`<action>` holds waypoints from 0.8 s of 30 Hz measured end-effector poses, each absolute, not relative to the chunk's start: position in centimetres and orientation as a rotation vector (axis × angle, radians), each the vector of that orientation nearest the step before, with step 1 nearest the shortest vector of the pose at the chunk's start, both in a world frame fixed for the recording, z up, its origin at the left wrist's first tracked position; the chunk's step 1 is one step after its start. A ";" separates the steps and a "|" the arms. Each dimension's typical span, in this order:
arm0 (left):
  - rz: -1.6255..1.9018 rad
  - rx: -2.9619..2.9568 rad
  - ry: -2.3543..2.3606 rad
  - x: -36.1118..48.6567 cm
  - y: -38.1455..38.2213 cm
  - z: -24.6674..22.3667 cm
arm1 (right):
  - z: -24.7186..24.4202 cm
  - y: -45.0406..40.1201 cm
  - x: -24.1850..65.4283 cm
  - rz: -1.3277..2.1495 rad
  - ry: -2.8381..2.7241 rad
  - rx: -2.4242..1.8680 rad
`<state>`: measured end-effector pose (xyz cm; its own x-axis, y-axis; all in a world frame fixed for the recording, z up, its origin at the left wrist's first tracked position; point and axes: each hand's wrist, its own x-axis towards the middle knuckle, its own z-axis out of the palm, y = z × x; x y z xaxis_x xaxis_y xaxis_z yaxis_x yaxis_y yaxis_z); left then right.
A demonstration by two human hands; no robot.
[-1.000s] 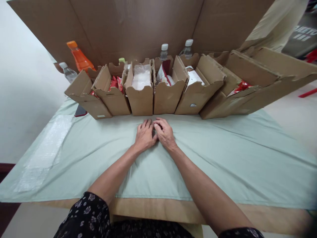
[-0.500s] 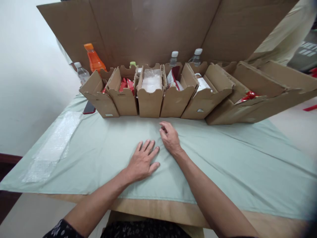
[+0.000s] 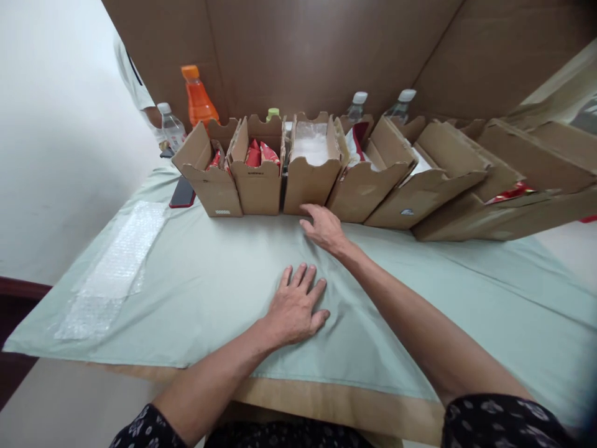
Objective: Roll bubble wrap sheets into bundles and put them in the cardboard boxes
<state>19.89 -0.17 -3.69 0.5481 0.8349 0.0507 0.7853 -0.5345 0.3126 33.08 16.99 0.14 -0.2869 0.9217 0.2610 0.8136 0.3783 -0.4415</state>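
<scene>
My left hand [image 3: 298, 305] lies flat on the pale green cloth [image 3: 224, 280], its fingers spread and nothing under them that I can see. Farther forward, my right hand [image 3: 324, 227] is just in front of a cardboard bin [image 3: 308, 186] that contains bubble wrap [image 3: 311, 143]. The right thumb and fingers are apart with nothing between them; whether the fingertips touch the bin I cannot tell. To the left stands a bin [image 3: 256, 190] with red packets [image 3: 261, 154] in it. On the right is a bin [image 3: 366, 193] holding a white and dark red packet [image 3: 356, 144].
Bubble wrap sheets [image 3: 119, 261] lie at the left, near a dark phone [image 3: 183, 191]. Behind the row of bins stand an orange bottle [image 3: 200, 102], several clear bottles [image 3: 359, 107] and a tall cardboard panel [image 3: 326, 50]. A person's sleeve [image 3: 135, 81] shows at the back left.
My right hand has moved forward to the middle bin and its fingers have opened out. My left hand stays flat on the cloth. The view has shifted, so the bins appear farther right.
</scene>
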 end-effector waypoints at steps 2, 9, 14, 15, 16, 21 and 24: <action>0.279 2.529 1.349 19.9 -0.2 -3.7 | 1.0 16.3 32.4 0.328 -2.205 -1.482; 0.256 2.509 1.351 19.9 -0.2 -3.5 | 7.0 17.2 27.3 0.295 -2.201 -1.208; 0.293 2.516 1.351 20.0 -0.2 -3.7 | 9.2 21.7 24.8 0.278 -2.004 -1.285; 0.322 2.515 1.348 20.1 -0.3 -3.9 | 9.2 22.0 24.6 0.311 -1.992 -1.301; 0.363 2.511 1.343 20.2 -0.3 -4.1 | 9.2 22.1 24.6 0.349 -1.990 -1.316; 0.852 2.270 1.412 19.2 1.1 -4.6 | 8.8 19.7 25.7 0.484 -1.962 -1.275; 1.103 2.011 1.579 17.1 3.0 -4.5 | 9.1 16.8 26.7 0.512 -1.984 -1.201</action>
